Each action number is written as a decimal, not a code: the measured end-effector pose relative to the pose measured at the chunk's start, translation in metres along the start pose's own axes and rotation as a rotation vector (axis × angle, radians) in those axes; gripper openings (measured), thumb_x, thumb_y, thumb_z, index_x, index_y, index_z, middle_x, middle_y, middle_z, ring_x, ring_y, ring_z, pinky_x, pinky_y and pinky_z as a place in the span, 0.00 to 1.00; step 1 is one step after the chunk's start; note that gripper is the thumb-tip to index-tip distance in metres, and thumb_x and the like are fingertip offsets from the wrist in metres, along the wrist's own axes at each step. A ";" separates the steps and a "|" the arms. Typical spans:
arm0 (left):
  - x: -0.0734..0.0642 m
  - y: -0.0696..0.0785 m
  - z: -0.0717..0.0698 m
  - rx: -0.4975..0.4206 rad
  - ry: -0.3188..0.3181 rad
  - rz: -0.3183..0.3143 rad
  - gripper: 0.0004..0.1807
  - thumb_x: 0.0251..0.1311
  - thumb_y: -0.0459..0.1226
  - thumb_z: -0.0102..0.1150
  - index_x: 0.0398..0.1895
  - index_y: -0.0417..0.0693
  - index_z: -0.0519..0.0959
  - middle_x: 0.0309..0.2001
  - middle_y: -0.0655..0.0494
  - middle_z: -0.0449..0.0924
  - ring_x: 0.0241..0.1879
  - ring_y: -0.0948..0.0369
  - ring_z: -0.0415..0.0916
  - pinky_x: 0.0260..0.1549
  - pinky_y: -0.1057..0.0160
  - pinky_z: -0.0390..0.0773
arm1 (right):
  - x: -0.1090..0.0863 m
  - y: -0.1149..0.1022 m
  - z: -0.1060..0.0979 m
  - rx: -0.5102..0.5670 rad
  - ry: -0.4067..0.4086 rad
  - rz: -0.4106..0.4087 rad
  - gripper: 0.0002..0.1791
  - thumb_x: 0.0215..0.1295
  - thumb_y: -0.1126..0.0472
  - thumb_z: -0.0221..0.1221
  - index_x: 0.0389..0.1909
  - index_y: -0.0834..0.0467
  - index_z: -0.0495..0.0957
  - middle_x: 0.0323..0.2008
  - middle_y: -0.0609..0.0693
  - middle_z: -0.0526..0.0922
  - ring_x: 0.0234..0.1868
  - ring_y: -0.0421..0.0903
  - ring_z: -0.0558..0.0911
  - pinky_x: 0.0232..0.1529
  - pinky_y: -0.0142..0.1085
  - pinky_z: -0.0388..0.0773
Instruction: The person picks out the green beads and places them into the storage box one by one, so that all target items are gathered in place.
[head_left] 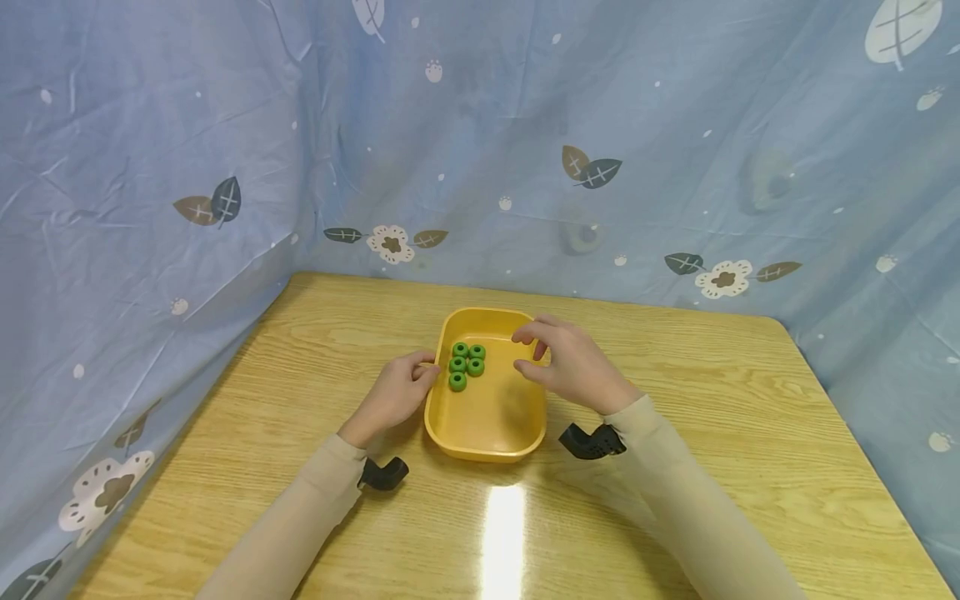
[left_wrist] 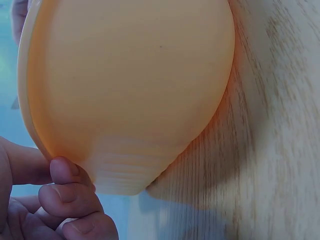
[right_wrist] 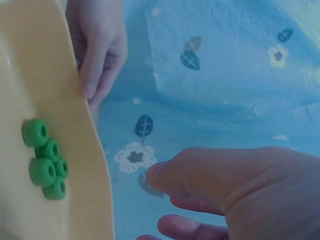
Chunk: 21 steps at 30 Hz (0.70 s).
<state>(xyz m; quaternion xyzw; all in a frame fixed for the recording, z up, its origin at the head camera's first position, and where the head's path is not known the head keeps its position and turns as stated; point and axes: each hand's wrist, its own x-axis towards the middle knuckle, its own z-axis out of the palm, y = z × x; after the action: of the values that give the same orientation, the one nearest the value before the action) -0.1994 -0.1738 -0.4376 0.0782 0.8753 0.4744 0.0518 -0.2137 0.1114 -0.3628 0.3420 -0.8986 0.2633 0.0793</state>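
Observation:
A yellow plastic tray (head_left: 487, 427) with raised walls stands on the wooden table. Several green ring-shaped beads (head_left: 458, 364) lie grouped inside, towards its left wall; the right wrist view shows the holes of these beads (right_wrist: 42, 171). My left hand (head_left: 397, 387) pinches the tray's left rim; in the left wrist view its curled fingers (left_wrist: 72, 200) are against the outside of the wall. Above the right side of the tray is my right hand (head_left: 573, 362), thumb and fingers spread apart with nothing between them.
The wooden table (head_left: 712, 467) extends around the tray on every side. Blue patterned cloth (head_left: 510, 167) hangs behind and beside it. Each wrist carries a black bracket, a left bracket (head_left: 386, 473) and a right bracket (head_left: 591, 442), close over the tabletop.

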 end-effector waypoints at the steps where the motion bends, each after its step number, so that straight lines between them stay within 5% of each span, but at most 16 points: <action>1: 0.000 0.000 0.000 0.000 0.000 0.001 0.21 0.79 0.38 0.51 0.67 0.35 0.76 0.50 0.42 0.89 0.41 0.57 0.84 0.38 0.63 0.78 | -0.002 0.002 -0.001 0.002 0.008 0.005 0.15 0.64 0.62 0.71 0.50 0.58 0.85 0.44 0.49 0.85 0.38 0.45 0.83 0.41 0.39 0.81; 14: 0.000 -0.002 -0.001 -0.003 -0.007 0.005 0.22 0.80 0.39 0.50 0.68 0.35 0.75 0.54 0.39 0.87 0.52 0.51 0.86 0.46 0.58 0.82 | -0.030 0.019 -0.011 0.008 0.025 0.122 0.15 0.66 0.60 0.69 0.52 0.59 0.85 0.46 0.50 0.84 0.39 0.47 0.82 0.39 0.40 0.80; 21: 0.000 -0.002 -0.001 -0.007 -0.013 0.001 0.21 0.80 0.39 0.50 0.68 0.36 0.76 0.52 0.41 0.88 0.43 0.56 0.84 0.38 0.62 0.78 | -0.041 0.031 -0.017 -0.013 0.029 0.152 0.15 0.67 0.60 0.69 0.53 0.58 0.84 0.48 0.51 0.84 0.39 0.47 0.83 0.39 0.41 0.81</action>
<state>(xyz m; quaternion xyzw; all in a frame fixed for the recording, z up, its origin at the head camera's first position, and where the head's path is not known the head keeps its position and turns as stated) -0.1999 -0.1754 -0.4387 0.0814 0.8732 0.4770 0.0577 -0.2039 0.1635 -0.3749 0.2683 -0.9225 0.2675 0.0740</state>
